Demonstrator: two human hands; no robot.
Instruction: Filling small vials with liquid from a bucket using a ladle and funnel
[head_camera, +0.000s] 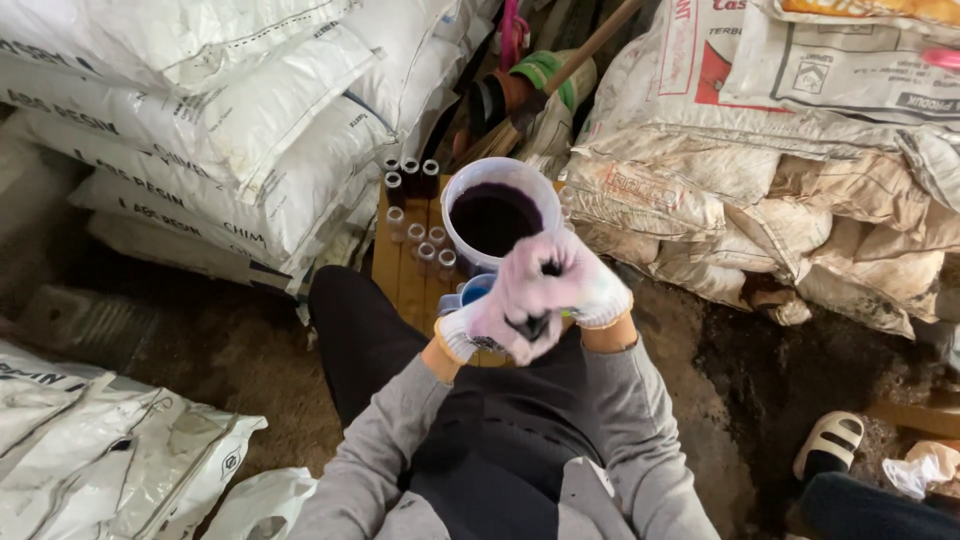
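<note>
In your lap, at six o'clock, your dark trousers and grey sleeves fill the near frame. Just above them your left hand (497, 322) and right hand (572, 278), both in stained white gloves, meet at the centre; the two grips are pressed together around a small dark object (533, 325), which is too hidden to name, and I cannot tell which hand bears it.

Directly beyond your hands, at twelve o'clock, a white bucket (500, 212) of dark purple matter stands on a wooden board (402, 275), its near rim just behind your fingers. A blue cup (472, 291) sits just beside your left wrist. At eleven o'clock, small tubes (415, 235) stand in rows on the board, close to the bucket's left wall.

Room is tight: stacked white sacks (230, 130) crowd the board's left edge at ten o'clock, soiled sacks (760, 190) press in at two o'clock. Bare earth floor (230, 370) lies open at eight o'clock. A sandalled foot (828, 443) rests at four o'clock.
</note>
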